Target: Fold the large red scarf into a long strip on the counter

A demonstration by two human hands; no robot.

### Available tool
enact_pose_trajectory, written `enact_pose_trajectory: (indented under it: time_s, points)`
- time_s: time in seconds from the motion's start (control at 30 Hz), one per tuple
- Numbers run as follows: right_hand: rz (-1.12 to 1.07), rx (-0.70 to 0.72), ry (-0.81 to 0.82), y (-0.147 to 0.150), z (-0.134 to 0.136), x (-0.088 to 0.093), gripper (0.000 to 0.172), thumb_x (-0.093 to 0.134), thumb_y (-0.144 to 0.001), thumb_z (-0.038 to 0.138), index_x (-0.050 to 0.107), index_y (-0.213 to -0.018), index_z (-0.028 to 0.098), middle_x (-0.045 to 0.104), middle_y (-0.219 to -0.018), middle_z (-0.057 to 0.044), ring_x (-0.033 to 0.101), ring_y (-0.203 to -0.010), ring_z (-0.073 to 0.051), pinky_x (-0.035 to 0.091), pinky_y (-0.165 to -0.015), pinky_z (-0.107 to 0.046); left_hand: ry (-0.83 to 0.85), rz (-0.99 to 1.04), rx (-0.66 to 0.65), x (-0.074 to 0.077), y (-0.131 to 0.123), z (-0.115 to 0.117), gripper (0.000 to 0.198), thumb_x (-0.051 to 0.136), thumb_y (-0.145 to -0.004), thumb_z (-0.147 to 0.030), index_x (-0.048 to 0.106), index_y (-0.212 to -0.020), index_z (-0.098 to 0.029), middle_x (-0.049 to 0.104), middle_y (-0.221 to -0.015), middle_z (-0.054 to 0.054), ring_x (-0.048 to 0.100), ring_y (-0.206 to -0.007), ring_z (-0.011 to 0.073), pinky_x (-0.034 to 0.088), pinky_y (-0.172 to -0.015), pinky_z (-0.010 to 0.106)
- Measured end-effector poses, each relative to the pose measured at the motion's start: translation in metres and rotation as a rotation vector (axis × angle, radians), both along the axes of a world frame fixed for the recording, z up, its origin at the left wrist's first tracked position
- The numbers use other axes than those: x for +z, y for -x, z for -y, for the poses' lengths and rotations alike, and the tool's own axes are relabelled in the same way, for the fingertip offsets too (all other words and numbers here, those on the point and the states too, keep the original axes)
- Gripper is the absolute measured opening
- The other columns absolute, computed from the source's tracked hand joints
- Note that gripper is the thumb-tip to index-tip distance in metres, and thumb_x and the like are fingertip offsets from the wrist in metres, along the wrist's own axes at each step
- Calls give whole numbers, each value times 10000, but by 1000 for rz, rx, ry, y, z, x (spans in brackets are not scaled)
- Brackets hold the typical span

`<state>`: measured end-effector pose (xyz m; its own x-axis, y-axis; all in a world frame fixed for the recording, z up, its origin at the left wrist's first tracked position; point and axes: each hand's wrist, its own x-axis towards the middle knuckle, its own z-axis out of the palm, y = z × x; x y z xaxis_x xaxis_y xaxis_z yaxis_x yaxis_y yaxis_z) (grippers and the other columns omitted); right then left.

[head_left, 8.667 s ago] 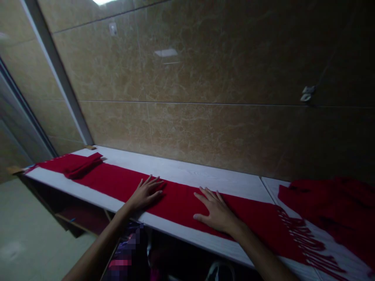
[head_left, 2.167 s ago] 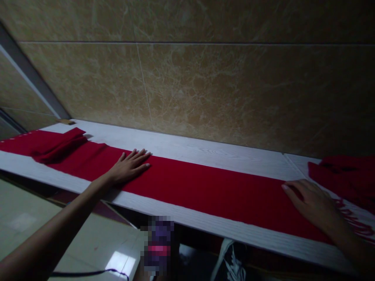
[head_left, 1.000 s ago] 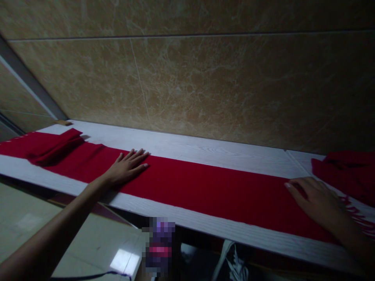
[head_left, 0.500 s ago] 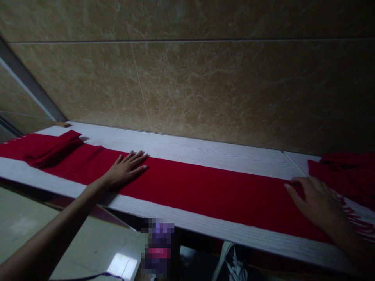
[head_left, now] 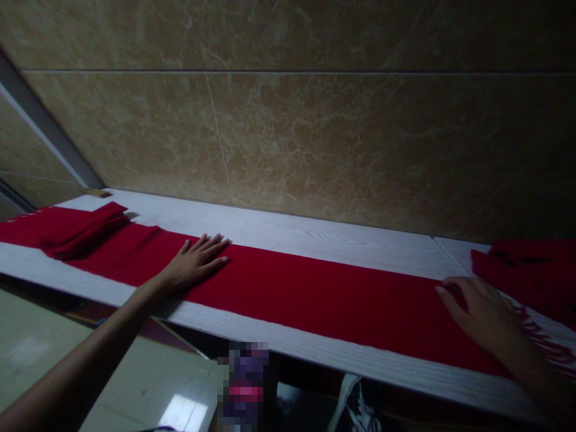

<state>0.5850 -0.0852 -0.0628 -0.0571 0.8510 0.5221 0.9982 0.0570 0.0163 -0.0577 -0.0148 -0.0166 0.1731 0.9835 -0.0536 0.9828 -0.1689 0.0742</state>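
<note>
A long red fabric strip [head_left: 333,294] lies flat along a narrow white wood-grain tabletop [head_left: 288,231]. My left hand [head_left: 195,262] rests palm down on it, fingers spread towards the cloth's far edge. On the right, my right hand [head_left: 479,312] rests on the strip with bent fingers and the thumb apart; red cloth shows in the gap, and some fingertips are hidden. Left of my left hand, part of the red fabric lies in a raised fold [head_left: 87,231]. Beyond my right hand sits a crumpled red cloth [head_left: 535,270], with red-and-white patterned material below it.
A brown marbled tile wall [head_left: 288,144] rises behind the table. A small wooden block [head_left: 96,192] sits at the far left corner. Below the front edge are a shoe [head_left: 353,402], a pixelated patch and the pale tiled floor [head_left: 40,336].
The view has shifted slightly. Both hands keep nearly the same places on the red strip, and the cloth looks unchanged.
</note>
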Motion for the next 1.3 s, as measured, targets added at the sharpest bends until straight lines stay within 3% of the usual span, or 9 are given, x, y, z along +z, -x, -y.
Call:
enact_pose_trajectory:
  time_s: [0.17,0.3,0.43,0.57,0.73,0.87,1.1,1.3]
  points:
    - [8,36,13,-1,-2,-2,466,292,-1002,574,610,-911,245,702,-928,-105,673,-866,-312,496,-724,-445,0,-1,-4,1,-2,1,812,222,-998,-746,279,-1666,-289,173,-1739,32,64,-1612,367,119,-1263,678]
    - [47,33,-58,-1,-1,-1,480,294,-1011,580,620,-956,232,706,-989,-117,678,-922,-321,494,-734,-447,-12,-4,-11,1,-1,1,798,212,-1003,-750,280,-1664,-308,188,-1735,30,77,-1611,363,128,-1261,680]
    - [25,54,-26,-1,0,0,469,296,-1014,571,611,-882,250,700,-908,-92,673,-829,-299,493,-716,-435,-24,-17,-11,-1,1,-1,792,231,-1003,-743,288,-1662,-306,199,-1732,27,93,-1608,372,148,-1257,687]
    - [11,37,-90,0,0,2,448,324,-994,579,608,-917,242,705,-942,-113,670,-896,-318,501,-754,-443,-30,-17,-18,-3,3,-2,776,243,-1012,-719,291,-1661,-297,208,-1730,30,92,-1607,378,157,-1251,697]
    - [-59,66,22,3,1,4,394,350,-985,533,595,-854,254,703,-891,-96,664,-833,-291,499,-774,-432,-25,-11,-32,-2,3,0,776,244,-1015,-721,282,-1663,-294,201,-1728,43,92,-1605,383,161,-1248,699]
    - [-32,4,-53,8,3,6,404,333,-980,546,592,-898,246,702,-953,-125,661,-907,-316,482,-765,-441,-36,-15,-42,-2,4,-1,756,259,-1021,-708,281,-1661,-307,207,-1724,43,104,-1603,385,170,-1248,696]
    - [-37,21,18,4,3,5,413,342,-985,540,586,-808,257,676,-837,-80,654,-799,-280,427,-692,-403,-25,-17,-20,1,-1,1,758,267,-1020,-692,295,-1660,-288,202,-1727,52,93,-1605,380,150,-1250,697]
    - [-190,43,10,16,4,14,375,442,-947,546,578,-762,250,657,-790,-70,617,-761,-261,398,-678,-376,-30,-15,-50,5,-1,7,646,302,-1063,-520,349,-1647,-248,208,-1720,81,114,-1602,391,156,-1242,698]
